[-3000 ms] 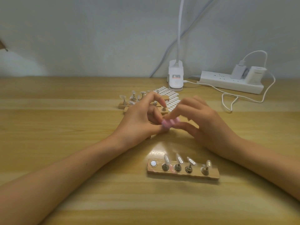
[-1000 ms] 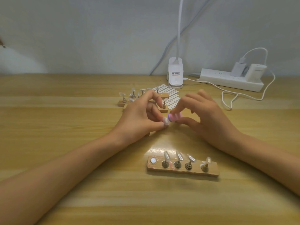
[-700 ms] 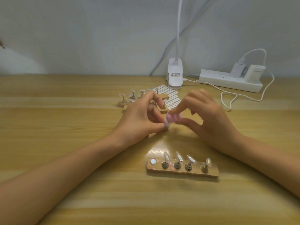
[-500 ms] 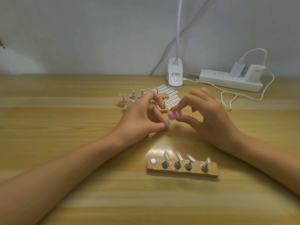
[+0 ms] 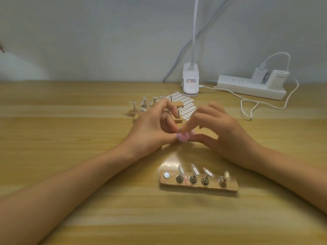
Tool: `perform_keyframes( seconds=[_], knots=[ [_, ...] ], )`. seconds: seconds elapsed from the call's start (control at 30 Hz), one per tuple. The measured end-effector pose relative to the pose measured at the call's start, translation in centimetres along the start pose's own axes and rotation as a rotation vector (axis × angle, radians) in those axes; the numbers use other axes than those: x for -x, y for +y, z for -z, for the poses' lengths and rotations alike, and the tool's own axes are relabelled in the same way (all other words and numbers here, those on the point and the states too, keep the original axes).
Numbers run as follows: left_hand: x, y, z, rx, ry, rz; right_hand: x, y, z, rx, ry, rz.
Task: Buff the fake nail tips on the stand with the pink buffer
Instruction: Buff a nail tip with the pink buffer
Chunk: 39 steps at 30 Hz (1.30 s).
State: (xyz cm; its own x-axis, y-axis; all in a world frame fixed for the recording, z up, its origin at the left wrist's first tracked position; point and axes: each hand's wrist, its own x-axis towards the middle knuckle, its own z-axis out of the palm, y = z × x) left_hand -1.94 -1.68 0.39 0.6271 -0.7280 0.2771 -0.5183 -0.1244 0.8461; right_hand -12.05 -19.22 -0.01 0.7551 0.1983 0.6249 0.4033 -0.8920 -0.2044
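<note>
In the right grip (image 5: 228, 137), pinched narrow, the pink buffer (image 5: 187, 136), against what looks like a nail tip (image 5: 178, 137) pinched in the left grip (image 5: 152, 131), just beyond the wooden stand (image 5: 198, 185) on the tabletop (image 5: 70, 138). Best done with short, light strokes, wrists braced, clear of the mounted tips (image 5: 181, 171).

Wooden table (image 5: 70, 138); near stand (image 5: 199, 185) (four tips (image 5: 181, 171)); far stands (image 5: 131, 113); sticker sheet (image 5: 187, 105); lamp base (image 5: 190, 84); power strip (image 5: 247, 87)
</note>
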Motion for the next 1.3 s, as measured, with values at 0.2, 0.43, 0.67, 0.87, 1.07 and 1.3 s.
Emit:
perform_keyframes(
  seconds=[0.2, 0.43, 0.67, 0.87, 1.07, 1.3],
  knots=[
    [0.04, 0.07, -0.04, 0.016, -0.014, -0.034, 0.0, -0.02, 0.16, -0.024, 0.012, -0.051],
    [-0.01, -0.01, 0.0, 0.007, -0.02, -0.067, -0.06, -0.02, 0.2, -0.015, 0.026, -0.059],
    [-0.06, -0.13, 0.03, 0.006, -0.022, -0.07, 0.01, 0.05, 0.12, 0.006, 0.009, -0.047],
    [-0.01, -0.16, -0.01, 0.006, -0.015, -0.054, -0.02, -0.07, 0.13, 0.008, 0.002, -0.025],
    [0.0, -0.13, 0.02, 0.022, -0.018, -0.032, -0.1, -0.14, 0.35, -0.03, 0.028, -0.061],
    [-0.02, -0.13, -0.04, 0.032, -0.017, -0.027, 0.04, 0.06, 0.17, 0.001, 0.014, -0.048]
  ],
)
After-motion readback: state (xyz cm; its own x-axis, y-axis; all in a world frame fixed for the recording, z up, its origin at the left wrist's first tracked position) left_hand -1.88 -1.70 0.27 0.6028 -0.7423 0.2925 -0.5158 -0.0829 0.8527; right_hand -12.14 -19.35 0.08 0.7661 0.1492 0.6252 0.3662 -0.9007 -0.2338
